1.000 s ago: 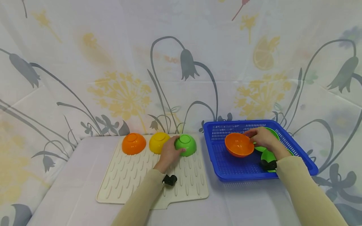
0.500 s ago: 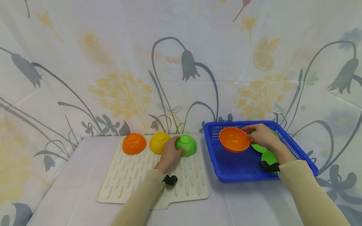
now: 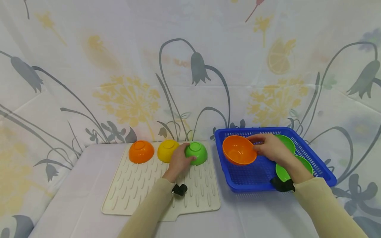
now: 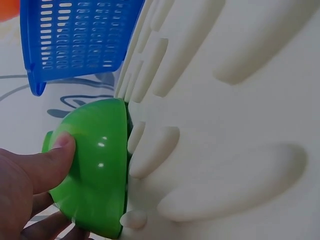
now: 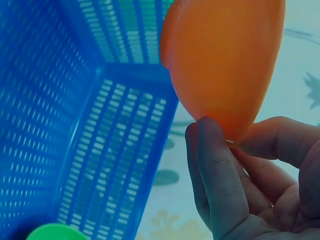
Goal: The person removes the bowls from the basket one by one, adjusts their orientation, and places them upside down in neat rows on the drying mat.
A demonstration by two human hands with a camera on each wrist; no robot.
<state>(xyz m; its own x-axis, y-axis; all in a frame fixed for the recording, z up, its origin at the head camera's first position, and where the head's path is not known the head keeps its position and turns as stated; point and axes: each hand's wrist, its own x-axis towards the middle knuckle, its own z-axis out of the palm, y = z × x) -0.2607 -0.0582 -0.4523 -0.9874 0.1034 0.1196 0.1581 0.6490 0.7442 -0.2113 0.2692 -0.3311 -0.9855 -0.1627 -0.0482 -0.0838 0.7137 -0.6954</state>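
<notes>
An orange bowl [image 3: 238, 150], tilted with its hollow side toward the head camera, is held over the left part of the blue basket [image 3: 253, 187]. My right hand [image 3: 274, 150] pinches its rim between thumb and fingers, as the right wrist view also shows on the orange bowl [image 5: 225, 60]. On the drying mat [image 3: 143, 188], my left hand [image 3: 180, 162] grips an upside-down green bowl [image 3: 197, 153]. The left wrist view has the thumb on the side of this green bowl [image 4: 95, 160], fingers round the far side, its rim on the ridged mat.
Left of the green bowl, a yellow bowl [image 3: 166, 150] and another orange bowl [image 3: 141, 152] sit upside down along the mat's back edge. Inside the basket's right side lie two green bowls, one behind [image 3: 287, 142] the other. A patterned cloth [image 3: 125, 59] hangs behind.
The right hand has lifted the orange bowl and carried it leftward within the basket's area, uncovering more of the green bowls. My left hand stays on its green bowl.
</notes>
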